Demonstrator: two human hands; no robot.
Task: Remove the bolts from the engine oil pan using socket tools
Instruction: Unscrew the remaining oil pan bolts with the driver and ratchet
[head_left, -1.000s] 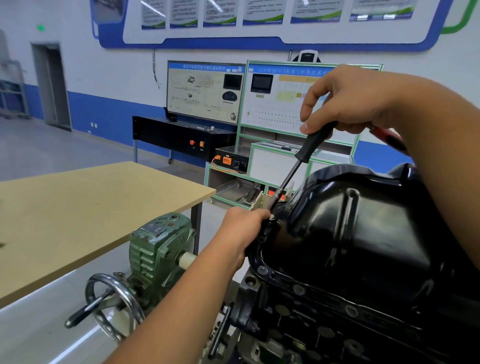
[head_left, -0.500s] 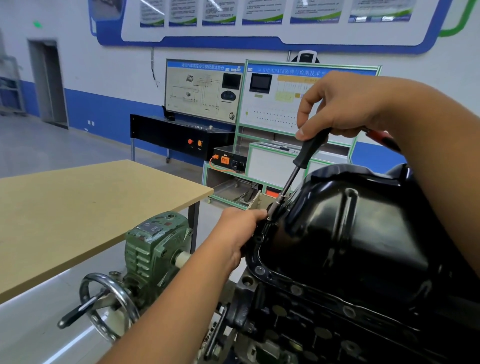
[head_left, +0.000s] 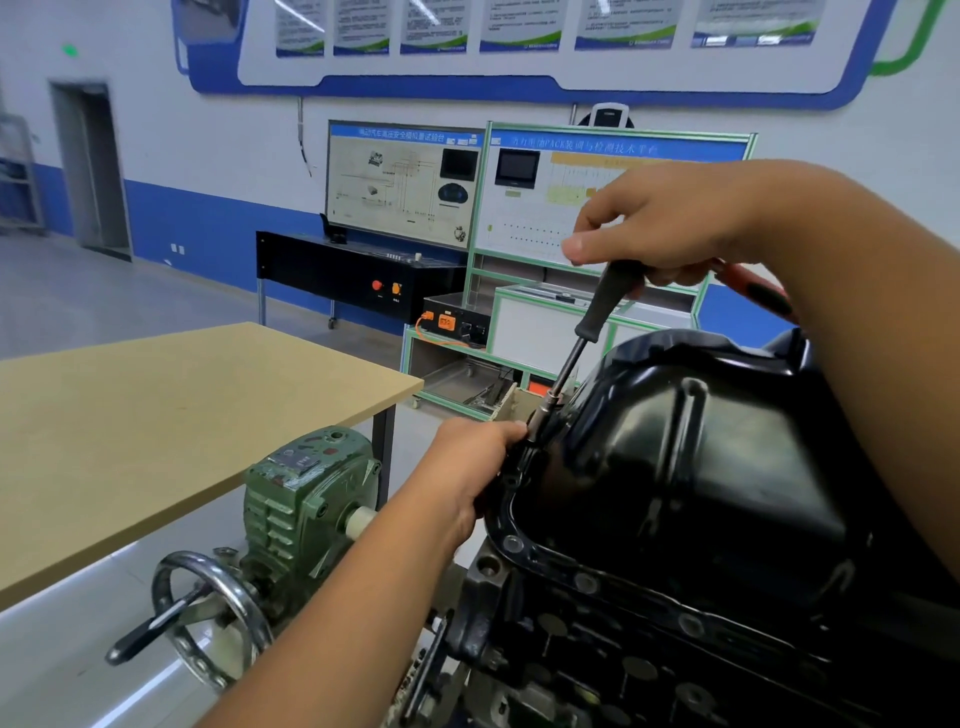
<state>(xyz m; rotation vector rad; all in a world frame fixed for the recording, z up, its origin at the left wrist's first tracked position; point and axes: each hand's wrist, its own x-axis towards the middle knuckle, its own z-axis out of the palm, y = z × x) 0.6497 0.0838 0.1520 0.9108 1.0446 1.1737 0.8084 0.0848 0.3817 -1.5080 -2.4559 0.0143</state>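
A: Start big. Where is the oil pan (head_left: 701, 467) sitting?

B: On the engine block (head_left: 649, 649), open side down, filling the lower right of the view. It is not on the desk (head_left: 156, 441); that stands apart to the left, its near right corner just behind the green gearbox (head_left: 306, 499) and handwheel (head_left: 208, 618) of the stand.

A: And the tool?

B: The socket driver (head_left: 582, 353) leans up and to the right from the pan's upper-left flange corner. Its socket end sits down at that corner, where I take a bolt to be, though the bolt itself is hidden.

A: The hands?

B: The right hand (head_left: 670, 223) is clenched round the black handle at the top. The left hand (head_left: 478, 457) is curled at the socket end, fingertips pinching the shank just above the flange.

A: What changed over the last second?

B: Little. The driver has stayed on the same corner and both grips are unchanged; the right hand's thumb and forefinger have shifted slightly round the handle, which reads as twisting.

A: Meaning?

B: I judge this corner bolt is mid-loosening, not yet out. Flange bolts (head_left: 511, 544) along the near edge remain seated, so much is left.
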